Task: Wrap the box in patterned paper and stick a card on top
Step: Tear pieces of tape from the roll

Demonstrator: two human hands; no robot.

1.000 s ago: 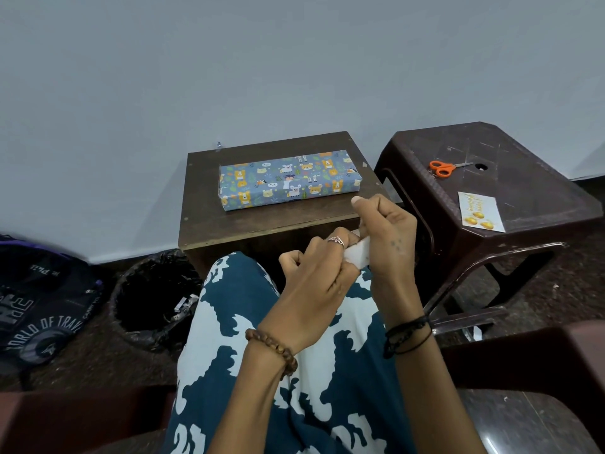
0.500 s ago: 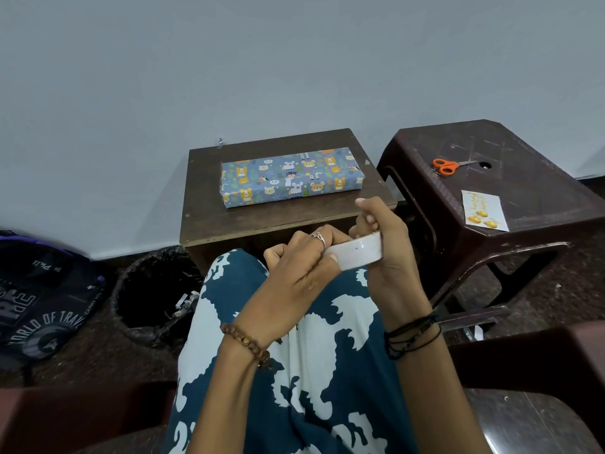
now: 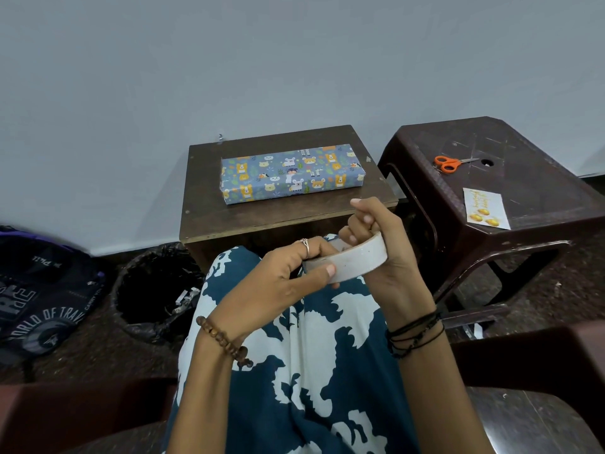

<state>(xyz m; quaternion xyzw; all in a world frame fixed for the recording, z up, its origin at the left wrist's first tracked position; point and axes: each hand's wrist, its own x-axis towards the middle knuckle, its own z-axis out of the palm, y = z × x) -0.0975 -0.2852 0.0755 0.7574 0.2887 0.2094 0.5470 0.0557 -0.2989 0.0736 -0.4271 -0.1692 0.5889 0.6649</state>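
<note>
White tape roll (image 3: 350, 262) held over the lap — box (image 3: 291, 178) already wrapped.

Left hand (image 3: 281, 283) pinches the roll's near edge with thumb and fingers; right hand (image 3: 383, 250) curls around its far side. Box lies on the wooden table (image 3: 229, 221) ahead; card (image 3: 486, 213) waits on the stool (image 3: 540, 178) at right. Best to find the tape's loose end with a nail and peel slowly — a short, clean strip should do.

box (image 3: 292, 177): we see it fully wrapped in blue animal-print paper, lying flat, long side across the small wooden table (image 3: 229, 221) | card (image 3: 486, 208): white with yellow print, flat on the dark plastic stool (image 3: 540, 178), well apart from our box, not yet stuck on
</note>
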